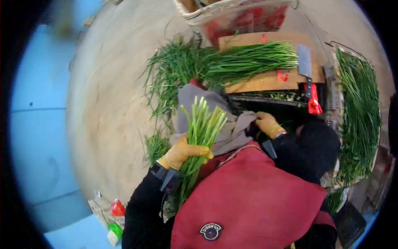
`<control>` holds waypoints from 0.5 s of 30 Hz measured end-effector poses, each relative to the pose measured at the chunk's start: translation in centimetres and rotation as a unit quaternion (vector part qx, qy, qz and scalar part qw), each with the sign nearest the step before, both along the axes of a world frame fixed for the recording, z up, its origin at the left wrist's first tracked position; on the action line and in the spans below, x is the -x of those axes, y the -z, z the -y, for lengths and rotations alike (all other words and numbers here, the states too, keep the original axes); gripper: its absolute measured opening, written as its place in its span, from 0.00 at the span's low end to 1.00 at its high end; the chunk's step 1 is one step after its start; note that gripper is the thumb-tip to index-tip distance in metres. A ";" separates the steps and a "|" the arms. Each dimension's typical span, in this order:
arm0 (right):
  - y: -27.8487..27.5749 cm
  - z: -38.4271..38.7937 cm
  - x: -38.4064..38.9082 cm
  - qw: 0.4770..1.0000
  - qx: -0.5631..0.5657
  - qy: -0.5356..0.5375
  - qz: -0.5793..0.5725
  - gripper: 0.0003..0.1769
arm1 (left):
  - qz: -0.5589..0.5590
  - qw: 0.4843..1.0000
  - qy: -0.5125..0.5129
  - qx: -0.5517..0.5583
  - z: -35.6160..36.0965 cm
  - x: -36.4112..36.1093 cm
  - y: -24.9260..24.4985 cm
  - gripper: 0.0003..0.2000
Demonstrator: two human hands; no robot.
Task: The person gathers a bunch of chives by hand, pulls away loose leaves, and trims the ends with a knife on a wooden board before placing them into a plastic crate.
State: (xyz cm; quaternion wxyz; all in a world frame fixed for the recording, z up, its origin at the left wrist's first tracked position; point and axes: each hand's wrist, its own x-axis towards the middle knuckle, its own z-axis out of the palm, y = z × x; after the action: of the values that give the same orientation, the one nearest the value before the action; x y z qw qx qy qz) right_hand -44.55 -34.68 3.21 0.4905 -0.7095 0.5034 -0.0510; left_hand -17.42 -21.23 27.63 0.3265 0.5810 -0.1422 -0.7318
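My left hand (184, 153), in a yellow glove, is wrapped round a bunch of garlic chives (203, 124). Their pale cut ends point up and away from me, and the green leaves hang down along my red apron (248, 203). Over my lap lies a grey cloth (207, 97). My right hand (268, 124), also gloved in yellow, has its fingers closed at the bunched right edge of this cloth. Beyond it, a pile of chives (253, 60) rests on a cardboard sheet (240, 86), with a cleaver (304, 60) at the pile's right end.
Loose chives (176, 62) lie to the left of the cardboard. On the right stands a long crate (329, 95) full of chives. A white-rimmed bin (248, 23) is at the back. Red plastic (314, 101) hangs by the cleaver handle. Bags (117, 208) lie at lower left.
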 end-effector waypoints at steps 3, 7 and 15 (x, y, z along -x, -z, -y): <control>-4.6 1.7 -0.3 0.948 -0.055 0.178 0.258 0.11 | 0.014 1.000 0.003 -0.011 -1.0 -0.3 -0.8 0.23; -14.9 1.3 -1.9 0.917 -0.074 0.089 0.382 0.13 | 0.006 0.999 0.039 -0.031 -2.3 -1.4 0.7 0.23; -14.9 -2.1 -10.9 0.854 0.210 -0.262 0.398 0.19 | 0.115 0.989 0.071 0.062 -2.5 -0.8 2.3 0.22</control>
State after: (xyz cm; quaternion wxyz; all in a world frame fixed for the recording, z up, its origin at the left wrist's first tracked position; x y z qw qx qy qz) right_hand -33.68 -32.62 18.12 0.4838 -0.8201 0.0383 -0.3033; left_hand -16.61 -18.73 25.34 0.2902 0.6283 -0.2646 -0.6716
